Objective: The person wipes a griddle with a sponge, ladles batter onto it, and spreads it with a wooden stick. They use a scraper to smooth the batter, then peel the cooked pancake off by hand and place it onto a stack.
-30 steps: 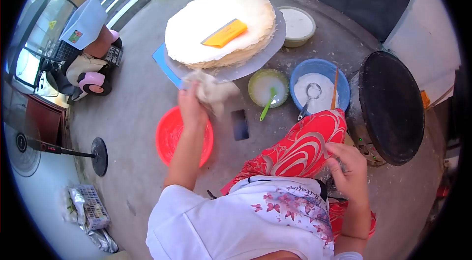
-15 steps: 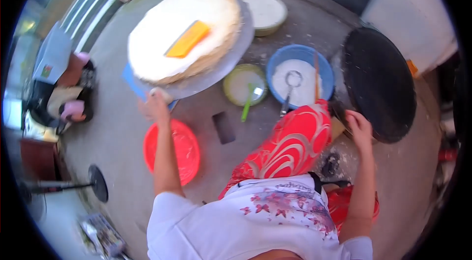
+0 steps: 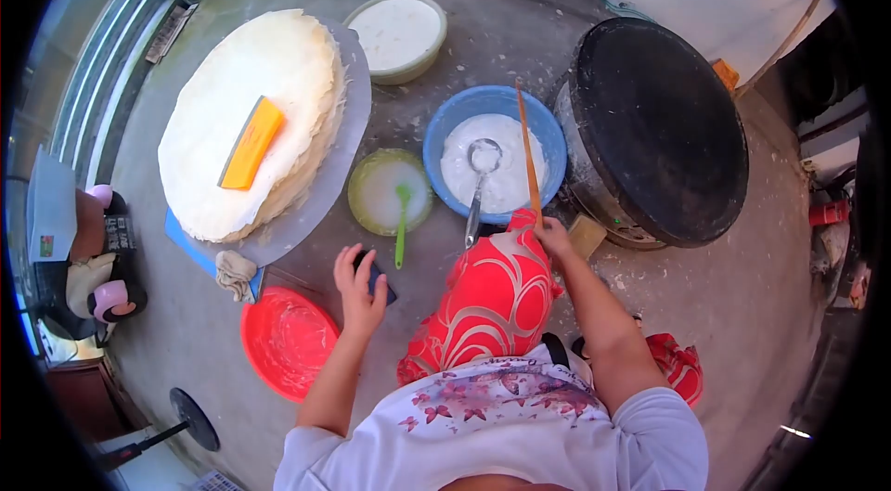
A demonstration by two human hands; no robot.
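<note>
Seen from above, a seated person in a white butterfly-print shirt and red patterned trousers works over a grey concrete floor point(image 3: 455, 27). The right hand point(image 3: 554, 240), beside the raised knee, has a narrow grip on the near end of a long, thin wooden stick point(image 3: 527, 143). The stick slants across a round blue plastic basin point(image 3: 447, 192) of white paste, where a metal ladle point(image 3: 477, 183) also rests. The left hand point(image 3: 360, 291) is held with its grip wide, fingers curved and apart, over a dark, flat, rectangular phone point(image 3: 383, 285), which it partly hides.

To the left, a broad round stack of thin, pale sheets point(image 3: 246, 101) sits on a round grey board point(image 3: 349, 134). An orange scraper with a dark edge point(image 3: 251, 146) lies on top. A crumpled off-white cloth point(image 3: 236, 274) is at the board's near edge, just beside a round red plastic basin point(image 3: 288, 342).

Between stack and blue basin is a green bowl of whitish liquid point(image 3: 371, 213) holding a bright green-handled utensil point(image 3: 401, 226). A wide cream-coloured bowl of white mixture point(image 3: 399, 73) stands farther back. On the right is a large round black griddle point(image 3: 659, 129) on a metal base.
</note>
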